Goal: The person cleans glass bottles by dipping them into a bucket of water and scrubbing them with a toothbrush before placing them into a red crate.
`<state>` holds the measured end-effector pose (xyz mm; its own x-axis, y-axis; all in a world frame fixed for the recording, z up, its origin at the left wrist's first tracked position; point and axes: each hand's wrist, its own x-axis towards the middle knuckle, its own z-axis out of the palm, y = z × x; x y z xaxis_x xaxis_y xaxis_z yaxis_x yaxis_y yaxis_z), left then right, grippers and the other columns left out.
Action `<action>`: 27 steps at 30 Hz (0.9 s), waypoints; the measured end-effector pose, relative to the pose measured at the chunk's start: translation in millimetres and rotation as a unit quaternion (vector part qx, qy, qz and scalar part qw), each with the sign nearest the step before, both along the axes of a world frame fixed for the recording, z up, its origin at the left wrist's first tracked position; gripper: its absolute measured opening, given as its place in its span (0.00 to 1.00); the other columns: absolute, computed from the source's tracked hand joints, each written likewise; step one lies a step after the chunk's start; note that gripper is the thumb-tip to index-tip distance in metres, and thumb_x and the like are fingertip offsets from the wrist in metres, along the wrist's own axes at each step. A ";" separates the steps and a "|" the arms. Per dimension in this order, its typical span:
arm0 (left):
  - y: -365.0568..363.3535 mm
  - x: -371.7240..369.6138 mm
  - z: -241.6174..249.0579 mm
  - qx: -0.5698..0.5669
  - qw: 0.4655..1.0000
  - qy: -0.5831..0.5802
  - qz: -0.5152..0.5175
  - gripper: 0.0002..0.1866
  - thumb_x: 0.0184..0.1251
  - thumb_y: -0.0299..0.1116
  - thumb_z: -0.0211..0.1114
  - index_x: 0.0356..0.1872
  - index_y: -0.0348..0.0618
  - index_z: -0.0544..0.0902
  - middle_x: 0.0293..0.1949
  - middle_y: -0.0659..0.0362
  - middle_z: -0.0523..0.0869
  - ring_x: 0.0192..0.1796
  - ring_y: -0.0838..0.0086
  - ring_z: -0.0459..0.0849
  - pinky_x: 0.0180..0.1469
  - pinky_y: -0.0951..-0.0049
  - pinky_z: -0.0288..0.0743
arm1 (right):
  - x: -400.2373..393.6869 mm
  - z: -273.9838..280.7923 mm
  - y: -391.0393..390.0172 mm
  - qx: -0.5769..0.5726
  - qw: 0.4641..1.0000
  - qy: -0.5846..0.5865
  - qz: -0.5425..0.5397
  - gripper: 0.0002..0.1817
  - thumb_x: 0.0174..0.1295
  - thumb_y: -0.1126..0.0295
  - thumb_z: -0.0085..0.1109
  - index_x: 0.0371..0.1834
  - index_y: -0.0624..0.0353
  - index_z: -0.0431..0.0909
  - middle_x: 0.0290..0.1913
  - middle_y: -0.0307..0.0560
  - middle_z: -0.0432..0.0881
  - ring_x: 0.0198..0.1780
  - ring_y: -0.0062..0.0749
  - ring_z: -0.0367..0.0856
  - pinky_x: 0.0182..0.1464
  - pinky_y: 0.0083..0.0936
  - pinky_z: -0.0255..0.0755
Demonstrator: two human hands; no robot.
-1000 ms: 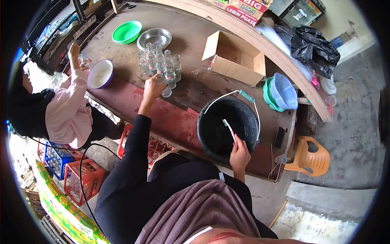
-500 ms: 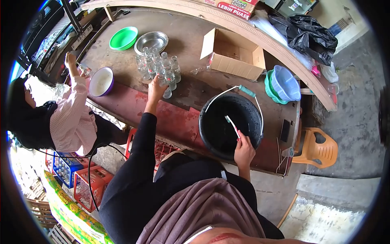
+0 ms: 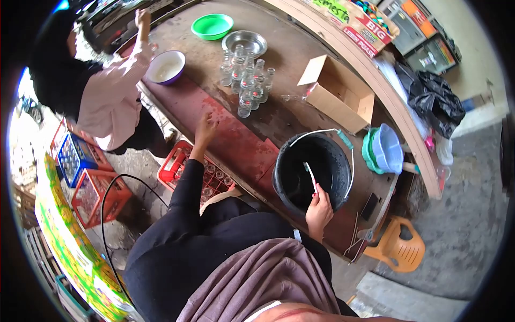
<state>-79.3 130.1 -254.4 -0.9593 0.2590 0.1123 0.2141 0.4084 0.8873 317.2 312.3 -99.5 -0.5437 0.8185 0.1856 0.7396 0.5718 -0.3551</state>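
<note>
My left hand (image 3: 205,130) is over the red front strip of the table, fingers apart and holding nothing. Beyond it a cluster of several clear glass bottles (image 3: 244,99) stands upright on the table. In my right hand (image 3: 319,208) is a toothbrush (image 3: 310,176), its head pointing up over the mouth of a black bucket (image 3: 279,185). Dark liquid seems to lie inside the bucket, and its wire handle with a teal grip leans to the far right side.
Behind the bottles are a steel bowl (image 3: 258,44) and a green basin (image 3: 212,27). A purple-rimmed bowl (image 3: 181,68) sits near a co-worker (image 3: 115,102) at left. An open cardboard box (image 3: 343,104) and blue basin (image 3: 390,150) stand right. Below the table edge is a red crate (image 3: 173,166).
My left hand has let go of a bottle in the cluster and drawn back toward the table's front edge. The view has turned; my right hand still holds the toothbrush over the bucket.
</note>
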 end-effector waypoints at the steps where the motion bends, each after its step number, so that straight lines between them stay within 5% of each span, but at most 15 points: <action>1: -8.2 5.1 -1.3 0.005 1.000 0.000 0.010 0.25 0.60 0.28 0.70 0.59 0.38 0.77 0.52 0.46 0.86 0.52 0.59 0.87 0.54 0.64 0.82 | -0.4 -0.3 1.2 0.005 1.000 0.000 0.010 0.18 0.66 0.71 0.56 0.58 0.44 0.81 0.41 0.43 0.83 0.41 0.46 0.85 0.41 0.42 0.76; 9: -53.7 59.5 -54.2 -0.008 0.997 -0.077 -0.024 0.19 0.58 0.31 0.70 0.51 0.38 0.82 0.45 0.46 0.88 0.48 0.55 0.88 0.52 0.61 0.81 | 7.8 -3.0 4.3 -0.026 0.998 -0.002 0.059 0.17 0.68 0.68 0.55 0.59 0.42 0.80 0.46 0.43 0.83 0.44 0.48 0.85 0.44 0.45 0.77; 11: -63.5 73.8 -68.4 -0.081 0.990 0.097 -0.058 0.17 0.56 0.32 0.69 0.47 0.39 0.84 0.43 0.46 0.86 0.49 0.50 0.84 0.54 0.59 0.78 | 7.1 1.7 3.6 -0.020 0.998 -0.031 0.057 0.17 0.68 0.67 0.54 0.60 0.42 0.79 0.47 0.43 0.83 0.45 0.49 0.85 0.45 0.45 0.77; 15: -67.0 111.0 -29.5 -0.055 0.995 0.047 0.071 0.15 0.58 0.30 0.66 0.48 0.41 0.84 0.43 0.45 0.85 0.47 0.50 0.85 0.51 0.59 0.79 | 9.9 -1.1 6.2 -0.002 0.995 -0.006 0.098 0.17 0.69 0.67 0.53 0.59 0.44 0.79 0.48 0.45 0.84 0.46 0.50 0.84 0.45 0.45 0.77; 19: -98.5 138.0 -46.3 -0.023 0.994 0.054 0.094 0.13 0.59 0.26 0.62 0.45 0.40 0.85 0.44 0.44 0.85 0.44 0.52 0.86 0.49 0.60 0.80 | 8.2 1.9 6.5 -0.022 0.994 -0.038 0.096 0.17 0.69 0.67 0.53 0.59 0.45 0.79 0.49 0.45 0.84 0.47 0.50 0.85 0.46 0.45 0.78; 27: -170.9 195.2 -138.5 -0.125 0.986 -0.076 0.082 0.15 0.54 0.30 0.64 0.43 0.36 0.86 0.40 0.44 0.89 0.46 0.55 0.89 0.51 0.61 0.82 | 9.9 -9.8 12.2 -0.020 0.994 -0.010 0.108 0.16 0.69 0.68 0.53 0.58 0.45 0.81 0.46 0.43 0.86 0.44 0.45 0.86 0.44 0.42 0.77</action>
<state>115.9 -40.8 -392.9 -0.9916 0.0995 -0.0829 -0.0007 0.6361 0.7716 327.1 324.5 -109.3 -0.7102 0.6895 0.1421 0.6092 0.7031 -0.3667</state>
